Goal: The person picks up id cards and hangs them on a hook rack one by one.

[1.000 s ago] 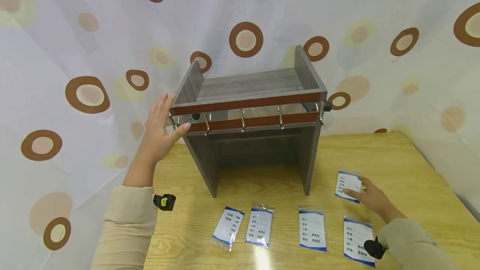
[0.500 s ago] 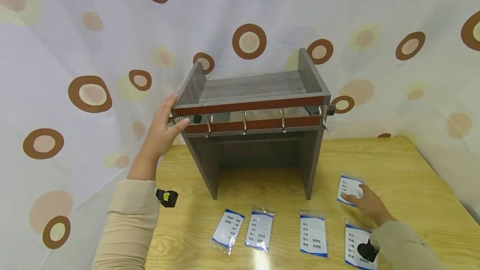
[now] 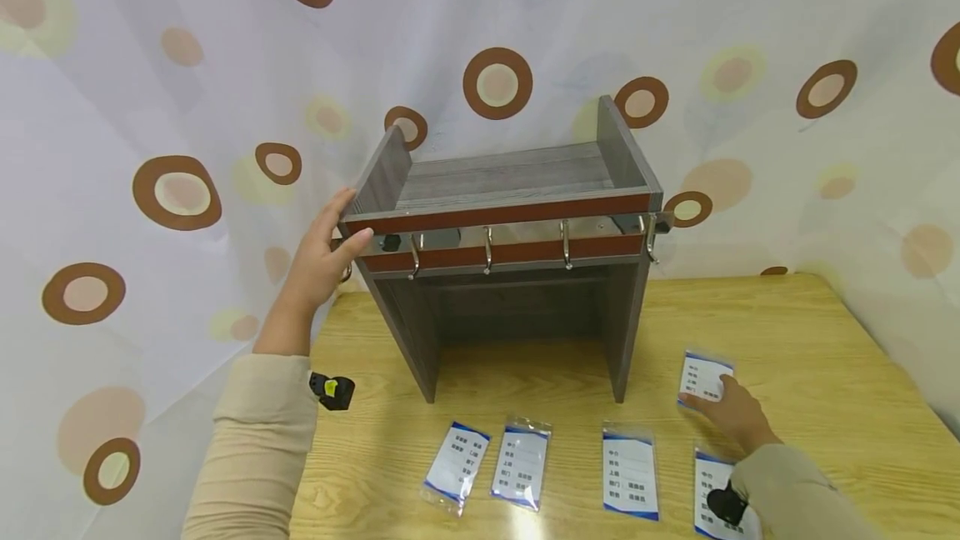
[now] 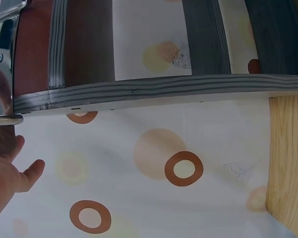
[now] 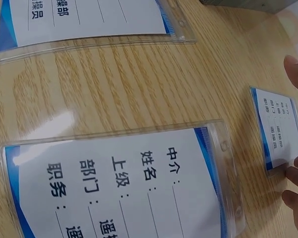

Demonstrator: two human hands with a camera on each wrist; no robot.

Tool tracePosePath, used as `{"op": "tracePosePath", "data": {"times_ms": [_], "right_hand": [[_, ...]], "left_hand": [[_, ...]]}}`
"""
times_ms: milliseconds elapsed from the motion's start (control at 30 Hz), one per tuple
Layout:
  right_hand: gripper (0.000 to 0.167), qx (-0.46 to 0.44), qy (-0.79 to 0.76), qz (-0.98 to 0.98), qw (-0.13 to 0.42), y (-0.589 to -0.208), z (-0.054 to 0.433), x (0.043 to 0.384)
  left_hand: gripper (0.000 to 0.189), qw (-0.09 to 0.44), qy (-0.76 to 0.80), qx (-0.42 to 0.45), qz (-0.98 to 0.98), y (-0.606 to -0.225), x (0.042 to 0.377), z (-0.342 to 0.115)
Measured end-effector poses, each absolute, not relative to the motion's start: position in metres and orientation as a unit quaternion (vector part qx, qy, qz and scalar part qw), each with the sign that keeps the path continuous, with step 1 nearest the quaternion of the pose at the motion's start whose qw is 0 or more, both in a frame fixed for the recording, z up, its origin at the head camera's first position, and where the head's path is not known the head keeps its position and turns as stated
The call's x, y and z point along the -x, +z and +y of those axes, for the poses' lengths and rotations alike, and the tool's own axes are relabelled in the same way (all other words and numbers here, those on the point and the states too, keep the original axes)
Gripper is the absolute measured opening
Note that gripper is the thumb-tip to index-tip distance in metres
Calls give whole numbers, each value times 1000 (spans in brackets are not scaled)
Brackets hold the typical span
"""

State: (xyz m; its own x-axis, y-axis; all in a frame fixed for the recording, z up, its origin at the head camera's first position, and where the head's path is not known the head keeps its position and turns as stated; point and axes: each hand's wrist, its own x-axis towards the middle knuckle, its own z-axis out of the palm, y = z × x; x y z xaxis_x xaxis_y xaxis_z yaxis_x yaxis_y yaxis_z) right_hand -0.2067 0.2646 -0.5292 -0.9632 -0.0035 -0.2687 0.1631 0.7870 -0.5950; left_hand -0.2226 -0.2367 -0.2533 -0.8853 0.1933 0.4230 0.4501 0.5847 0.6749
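Observation:
The grey wooden shelf (image 3: 502,165) stands on the table, with a shiny metal hook rail (image 3: 517,233) along its red-brown front. My left hand (image 3: 315,269) rests at the shelf's front left corner, fingers along the side and thumb across the front. Part of the shelf's side shows in the left wrist view, with fingertips (image 4: 34,171) beside it. My right hand (image 3: 735,415) is over a blue-and-white badge card (image 3: 705,373) lying right of the shelf. Its thumb and fingers span the card's sides; in the right wrist view the upper fingertip stands apart from the badge.
More clear-sleeved badge cards lie along the table's front: two at left (image 3: 521,467), one in the middle (image 3: 630,473) and one under the right wrist (image 3: 716,486). A circle-patterned sheet (image 3: 570,15) hangs behind. The wooden tabletop (image 3: 817,373) extends right.
My right hand has come closer around the far right badge, its thumb going from over the card to its lower left edge. The left hand stays at the shelf corner. The head view has shifted slightly.

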Motion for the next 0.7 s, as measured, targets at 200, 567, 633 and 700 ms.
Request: {"op": "tracePosePath", "data": {"times_ms": [200, 567, 633, 700], "right_hand": [[104, -42, -300, 946, 115, -537, 264, 207], [104, -138, -282, 944, 99, -534, 252, 206], [100, -147, -278, 944, 96, -532, 250, 205], [96, -156, -275, 944, 90, -531, 248, 204]], "left_hand": [[56, 146, -415, 181, -880, -248, 221, -240], [50, 138, -430, 172, -875, -244, 222, -244], [49, 140, -438, 166, -872, -243, 221, -243], [48, 144, -440, 157, -872, -241, 221, -244]]}}
